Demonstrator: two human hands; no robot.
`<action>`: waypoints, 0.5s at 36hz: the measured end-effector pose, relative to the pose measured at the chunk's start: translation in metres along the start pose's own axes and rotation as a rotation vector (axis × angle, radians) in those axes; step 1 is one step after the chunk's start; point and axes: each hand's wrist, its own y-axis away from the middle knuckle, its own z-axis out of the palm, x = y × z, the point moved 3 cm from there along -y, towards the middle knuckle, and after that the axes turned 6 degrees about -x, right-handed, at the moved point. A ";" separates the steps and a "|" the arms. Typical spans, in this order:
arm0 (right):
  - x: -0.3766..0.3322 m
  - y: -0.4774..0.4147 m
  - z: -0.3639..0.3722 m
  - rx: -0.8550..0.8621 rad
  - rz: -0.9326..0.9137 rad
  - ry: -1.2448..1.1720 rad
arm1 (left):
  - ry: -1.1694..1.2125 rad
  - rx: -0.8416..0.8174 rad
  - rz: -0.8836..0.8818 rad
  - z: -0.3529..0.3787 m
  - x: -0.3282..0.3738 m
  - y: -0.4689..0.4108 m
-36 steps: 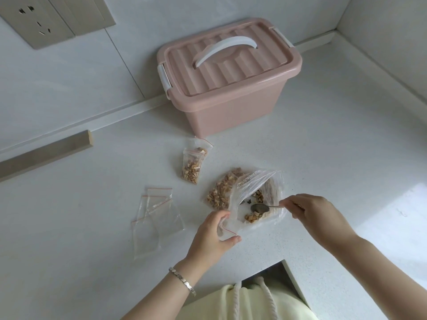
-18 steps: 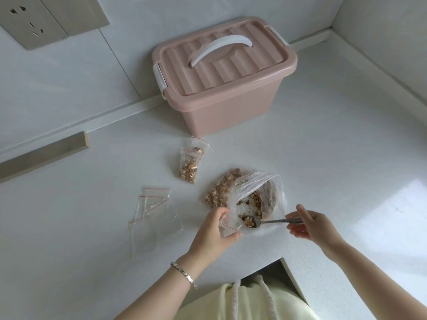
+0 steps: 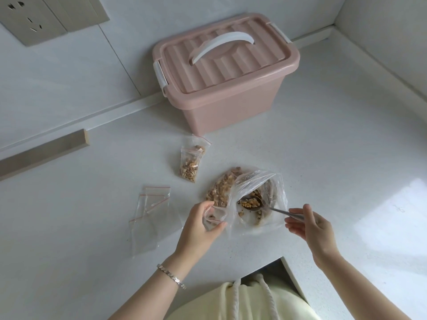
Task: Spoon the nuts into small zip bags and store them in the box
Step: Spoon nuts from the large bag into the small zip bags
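nuts: tan, chopped | spoon: loaded | zip bag: clear | box: pink, lidded

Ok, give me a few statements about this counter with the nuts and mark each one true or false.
1. The pink box has its lid on. True.
2. The right hand holds a spoon with nuts in its bowl, inside the large bag. True.
3. The left hand holds nothing. False: it grips a small zip bag.
4. The filled bag is stored in the box. False: it lies on the counter in front of the box.
5. Empty zip bags lie left of the left hand. True.
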 end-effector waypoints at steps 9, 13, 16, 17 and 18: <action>0.012 0.003 0.038 -0.133 -0.066 0.097 | 0.060 -0.150 -0.069 0.013 0.000 -0.002; 0.017 0.005 0.045 -0.154 -0.016 0.048 | 0.089 -0.163 -0.082 0.014 0.000 -0.003; 0.018 0.006 0.045 -0.163 0.037 -0.008 | 0.110 -0.178 -0.087 0.014 0.000 -0.003; 0.018 0.006 0.044 -0.161 0.057 -0.030 | 0.113 -0.180 -0.088 0.014 0.000 -0.003; 0.019 0.006 0.042 -0.155 0.076 -0.053 | 0.113 -0.178 -0.087 0.013 0.000 -0.002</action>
